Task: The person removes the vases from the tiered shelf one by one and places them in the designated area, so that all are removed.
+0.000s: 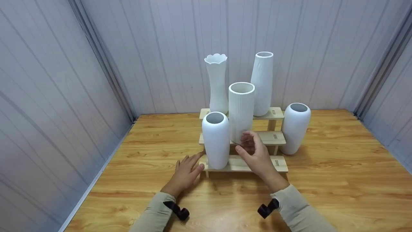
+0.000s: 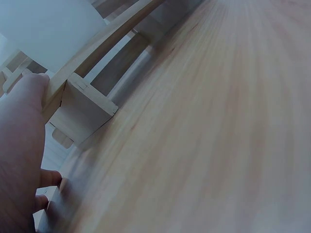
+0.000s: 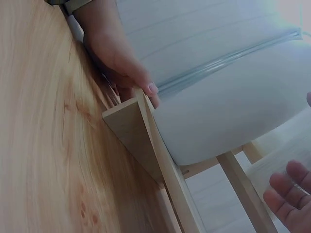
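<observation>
A three-step wooden stand holds white vases. My left hand touches the left end of its lowest step, thumb at the board and other fingers spread down to the table. Beside that thumb, a smooth rounded vase stands upright on the lowest step. My right hand is at the lower right of a ribbed cylindrical vase on the middle step, thumb and bent fingers apart; whether the fingertips touch it I cannot tell. In the right wrist view its fingers show at the lower right.
On the top step stand a scalloped-rim vase at left and a tall tapered vase at right. Another rounded vase is on the wooden table, close to the stand's right side. Pale panel walls rise behind and at both sides.
</observation>
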The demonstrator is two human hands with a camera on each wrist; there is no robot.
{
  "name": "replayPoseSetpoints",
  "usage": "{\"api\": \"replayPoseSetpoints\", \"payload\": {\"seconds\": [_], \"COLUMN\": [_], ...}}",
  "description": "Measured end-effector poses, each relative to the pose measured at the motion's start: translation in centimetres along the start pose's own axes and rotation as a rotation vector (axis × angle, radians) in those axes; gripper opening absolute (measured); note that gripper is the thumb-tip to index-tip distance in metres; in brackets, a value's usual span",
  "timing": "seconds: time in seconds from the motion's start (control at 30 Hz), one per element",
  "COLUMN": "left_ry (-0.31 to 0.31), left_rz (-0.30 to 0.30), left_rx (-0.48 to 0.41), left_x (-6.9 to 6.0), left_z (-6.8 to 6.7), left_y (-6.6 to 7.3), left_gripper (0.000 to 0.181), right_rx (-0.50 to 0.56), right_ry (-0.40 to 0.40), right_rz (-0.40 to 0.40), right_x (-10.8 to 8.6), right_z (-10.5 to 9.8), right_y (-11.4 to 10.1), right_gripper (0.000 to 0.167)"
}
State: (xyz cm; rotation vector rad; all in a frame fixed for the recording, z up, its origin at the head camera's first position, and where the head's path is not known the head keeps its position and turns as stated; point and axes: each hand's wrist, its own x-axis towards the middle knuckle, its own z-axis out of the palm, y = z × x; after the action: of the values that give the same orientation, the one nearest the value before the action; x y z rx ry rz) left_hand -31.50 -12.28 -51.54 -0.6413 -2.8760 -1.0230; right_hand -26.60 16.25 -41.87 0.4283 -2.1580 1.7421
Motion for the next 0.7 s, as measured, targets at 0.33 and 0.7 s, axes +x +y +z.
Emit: {"api": "replayPoseSetpoints", "payload": {"seconds": [0.33, 0.7], "left_ry": [0.004, 0.007], "left_rz": [-0.001, 0.007], "left_rx": [0.035, 0.023], "left_x": [0.2, 0.1], "left_z": [0.1, 0.0], "left_y": [0.0, 0.0], "left_gripper": [0.057, 0.057], "right_rx": [0.045, 0.067], "right_ry": [-0.042, -0.094], "right_rz": [-0.026, 0.02], "right_x": [0.3, 0.4], "right_z": [0.7, 1.9], "right_y": [2.2, 2.4], "right_gripper": [0.052, 0.058]}}
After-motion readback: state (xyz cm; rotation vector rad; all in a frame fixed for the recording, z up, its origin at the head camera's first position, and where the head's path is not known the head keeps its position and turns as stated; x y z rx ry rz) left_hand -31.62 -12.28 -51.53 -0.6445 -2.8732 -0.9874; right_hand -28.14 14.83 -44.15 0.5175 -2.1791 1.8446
